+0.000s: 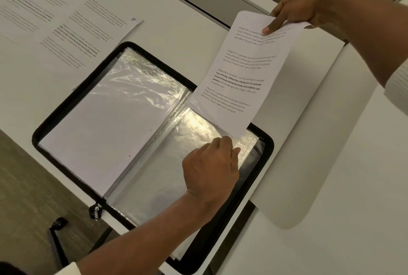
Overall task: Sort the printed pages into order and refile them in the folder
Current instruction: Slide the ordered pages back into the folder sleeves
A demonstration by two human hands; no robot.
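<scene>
The left hand [210, 162] pinches the page's [245, 71] bottom corner by the folder's [44, 129] sleeve; the right hand [295, 8] grips the top, upper right.

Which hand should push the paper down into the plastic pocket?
Probably the right hand: it grips the printed page at its top edge, so it can push downward. The left hand pinches the page's bottom corner at the folder's right-side sleeve, better placed to guide it in.
</scene>
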